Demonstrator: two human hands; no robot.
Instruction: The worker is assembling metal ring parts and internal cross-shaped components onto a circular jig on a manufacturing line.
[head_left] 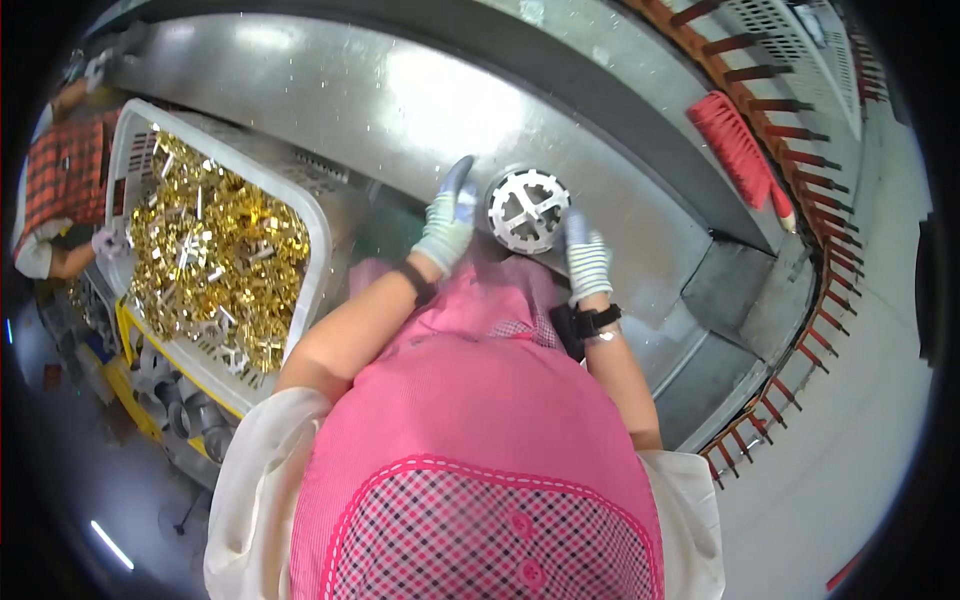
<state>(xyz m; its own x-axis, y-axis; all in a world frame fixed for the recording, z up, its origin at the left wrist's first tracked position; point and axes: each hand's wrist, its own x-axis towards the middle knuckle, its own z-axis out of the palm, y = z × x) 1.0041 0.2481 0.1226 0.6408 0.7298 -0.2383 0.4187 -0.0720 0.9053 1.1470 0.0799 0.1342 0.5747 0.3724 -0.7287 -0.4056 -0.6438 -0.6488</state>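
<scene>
A round silver metal fixture (530, 212) with a notched rim and spokes sits at the near edge of the steel worktable (400, 110). My left hand (448, 218), in a striped glove with grey-blue fingertips, is just left of it. Its fingers point away from me, apart from the fixture, holding nothing I can see. My right hand (586, 250), gloved alike, is at the fixture's right side. Those fingers are stretched out and appear to touch or nearly touch its rim; the exact contact cannot be made out.
At my left stands a white plastic crate (318, 235) heaped with shiny gold and silver metal pieces (220, 240). A red brush (735, 145) lies on the ledge at far right, beside a rack with brown pegs (800, 130). A co-worker in a checked apron (65, 170) is at far left.
</scene>
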